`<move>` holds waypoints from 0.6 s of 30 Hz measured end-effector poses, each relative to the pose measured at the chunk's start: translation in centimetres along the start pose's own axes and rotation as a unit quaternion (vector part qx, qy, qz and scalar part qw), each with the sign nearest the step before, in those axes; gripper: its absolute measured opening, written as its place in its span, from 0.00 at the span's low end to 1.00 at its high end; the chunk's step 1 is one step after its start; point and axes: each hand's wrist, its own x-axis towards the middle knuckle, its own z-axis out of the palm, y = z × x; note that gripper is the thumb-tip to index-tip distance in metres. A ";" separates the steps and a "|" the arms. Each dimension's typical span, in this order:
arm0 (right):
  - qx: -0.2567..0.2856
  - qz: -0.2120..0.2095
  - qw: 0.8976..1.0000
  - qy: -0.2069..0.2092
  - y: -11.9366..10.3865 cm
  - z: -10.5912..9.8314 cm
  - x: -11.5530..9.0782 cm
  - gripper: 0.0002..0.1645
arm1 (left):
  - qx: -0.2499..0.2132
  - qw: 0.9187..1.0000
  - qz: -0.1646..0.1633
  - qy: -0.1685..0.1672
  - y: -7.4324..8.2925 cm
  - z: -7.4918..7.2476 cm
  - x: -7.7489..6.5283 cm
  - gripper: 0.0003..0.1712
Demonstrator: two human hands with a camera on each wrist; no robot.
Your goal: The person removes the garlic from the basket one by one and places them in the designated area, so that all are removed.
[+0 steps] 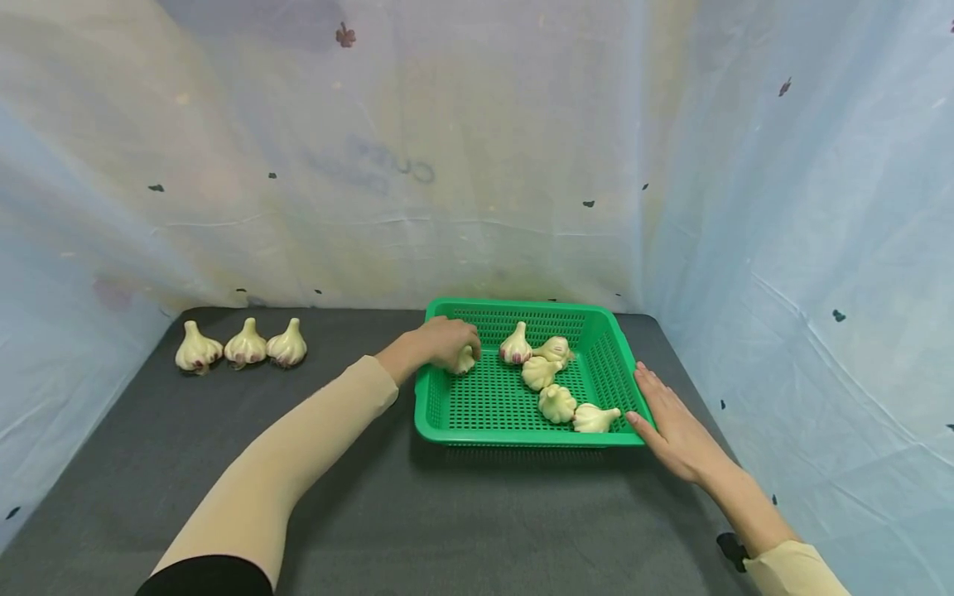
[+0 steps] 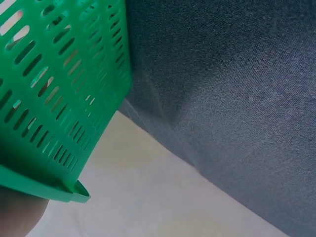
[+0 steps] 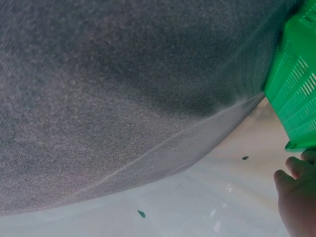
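In the head view a green plastic basket (image 1: 514,305) holds several garlic bulbs (image 1: 557,403), mostly in its middle and right half. My left hand (image 1: 445,341) reaches over the basket's left rim, its fingers curled round a garlic bulb (image 1: 465,362) near the left wall and partly covering it. Against the right rim lies my right hand (image 1: 674,430), fingers straight and thumb at the front right corner. The left wrist view shows the basket's slotted wall (image 2: 59,98) from outside. In the right wrist view, fingers of my right hand (image 3: 298,197) touch the basket's rim (image 3: 298,147).
Three garlic bulbs (image 1: 245,344) stand in a row at the back left of the dark cloth-covered table (image 1: 358,513). Pale sheeting (image 1: 484,165) with small dark marks hangs behind and along both sides.
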 end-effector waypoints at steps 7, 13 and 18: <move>0.003 -0.002 1.000 -0.002 0.1 0.0 0.0 0.44 | 0.011 1.000 -0.009 -0.002 0.0 0.4 0.3 0.17; 0.005 -0.001 1.000 -0.002 0.1 0.0 0.0 0.44 | 0.012 1.000 -0.008 -0.002 0.1 0.2 0.3 0.17; 0.006 0.001 1.000 -0.004 0.1 -0.1 0.0 0.45 | 0.006 1.000 -0.011 -0.005 0.1 0.2 0.2 0.19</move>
